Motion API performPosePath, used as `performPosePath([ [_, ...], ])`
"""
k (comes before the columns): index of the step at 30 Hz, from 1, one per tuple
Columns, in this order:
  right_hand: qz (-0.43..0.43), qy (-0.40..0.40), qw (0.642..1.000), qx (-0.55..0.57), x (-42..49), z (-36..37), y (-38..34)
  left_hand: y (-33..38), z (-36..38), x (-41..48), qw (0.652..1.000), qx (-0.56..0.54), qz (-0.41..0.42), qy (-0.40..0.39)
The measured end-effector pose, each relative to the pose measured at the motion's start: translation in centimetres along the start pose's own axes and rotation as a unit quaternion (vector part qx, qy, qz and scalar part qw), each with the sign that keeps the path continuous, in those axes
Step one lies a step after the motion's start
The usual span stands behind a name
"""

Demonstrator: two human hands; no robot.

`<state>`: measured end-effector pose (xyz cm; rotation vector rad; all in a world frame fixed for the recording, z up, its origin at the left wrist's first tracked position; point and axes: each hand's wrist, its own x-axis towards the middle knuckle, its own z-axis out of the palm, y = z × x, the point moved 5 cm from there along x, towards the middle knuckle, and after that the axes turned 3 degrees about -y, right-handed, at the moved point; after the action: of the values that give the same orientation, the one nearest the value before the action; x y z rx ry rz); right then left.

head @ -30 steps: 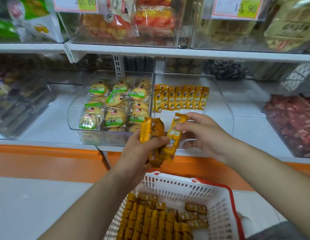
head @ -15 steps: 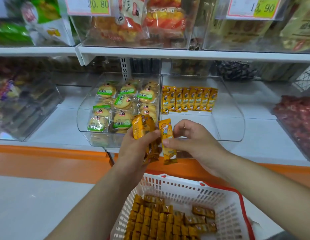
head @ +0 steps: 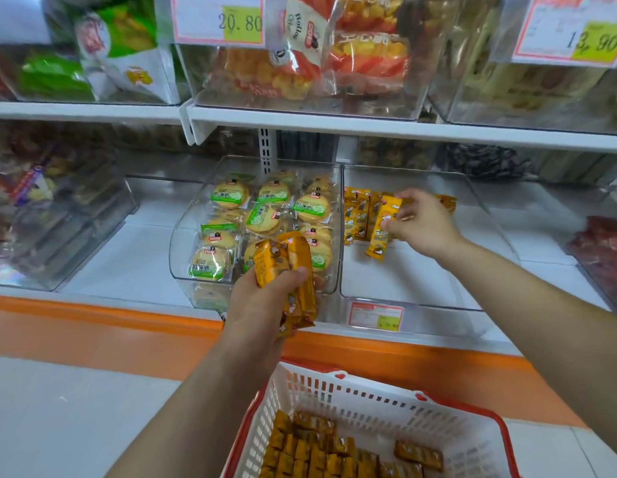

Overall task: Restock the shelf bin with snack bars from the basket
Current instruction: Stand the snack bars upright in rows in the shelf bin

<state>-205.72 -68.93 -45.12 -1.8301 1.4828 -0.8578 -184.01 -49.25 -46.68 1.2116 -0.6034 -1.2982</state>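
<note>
Far left on the shelf (head: 127, 267): hard, clear plastic bins (head: 58, 215) of mixed wrapped sweets, glossy, too blurred to name.

Next along, a rounded clear bin of round cakes (head: 231, 201), each in a crinkly see-through wrapper with a green label.

In front of that, left hand (head: 262, 305) clenched round a bundle of snack bars (head: 288, 263), thumb across the front, bundle upright above the shelf edge. Slim, flat, oblong shapes in shiny yellow-orange film with crimped ends. Probably light and fairly stiff along the length, but slick wrapper against wrapper, so apt to slide out of a loose fist. Best squeezed across the middle of the stack, as here.

Below, low in the view, a white plastic basket (head: 334, 384) with slotted walls and a red rim, more bars (head: 310, 453) packed flat in rows on its floor.

Right of the cakes, the shelf bin (head: 438, 284): clear, hard, smooth-walled, floor mostly bare, a price tag (head: 376, 315) on its front lip. At its back left, a short row of bars (head: 358, 215) side by side.

Right hand (head: 422, 224) stretched into it, pinching a single bar (head: 381, 232) near the top end between thumb and fingertips, lower end just by the row; touching the floor or not, cannot tell. A light pinch across the narrow width or by the crimp likely enough for so little weight. No hard squeeze, in case of a crumbly filling.

Far right, a clear bin of dark red wrapped sweets (head: 603, 250).
</note>
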Motion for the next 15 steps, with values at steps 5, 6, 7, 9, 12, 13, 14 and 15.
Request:
performPosePath([
  [5, -0.028, 0.036, 0.991, -0.125, 5.4, 2.7, 1.7, -0.3, -0.5, 1.0, 1.0, 0.005, -0.003, 0.003],
  [6, -0.024, 0.04, 0.989, -0.138, 6.2, 3.3, 2.1, -0.4, -0.5, 1.1, 1.0, 0.007, -0.004, 0.004],
  [7, -0.018, 0.041, 0.988, -0.149, 6.8, 3.9, 2.4, -0.4, -0.6, 1.2, 1.0, 0.007, -0.005, 0.006],
  [9, -0.011, 0.036, 0.987, -0.154, 7.7, 5.0, 3.0, -0.5, -0.6, 1.3, 1.0, -0.005, -0.005, 0.001],
  [12, -0.01, 0.054, 0.988, -0.141, 8.3, 6.1, 3.7, -0.7, -0.3, 1.4, 0.999, -0.028, -0.013, -0.006],
  [13, -0.005, 0.062, 0.988, -0.143, 8.3, 6.2, 3.9, -0.8, -0.2, 1.4, 0.999, -0.031, -0.017, -0.009],
  [14, 0.001, 0.066, 0.987, -0.145, 8.3, 6.2, 4.0, -0.8, 0.0, 1.4, 0.999, -0.031, -0.022, -0.012],
  [15, 0.009, 0.062, 0.987, -0.145, 8.2, 6.2, 4.0, -0.9, 0.1, 1.5, 0.999, -0.028, -0.025, -0.015],
])
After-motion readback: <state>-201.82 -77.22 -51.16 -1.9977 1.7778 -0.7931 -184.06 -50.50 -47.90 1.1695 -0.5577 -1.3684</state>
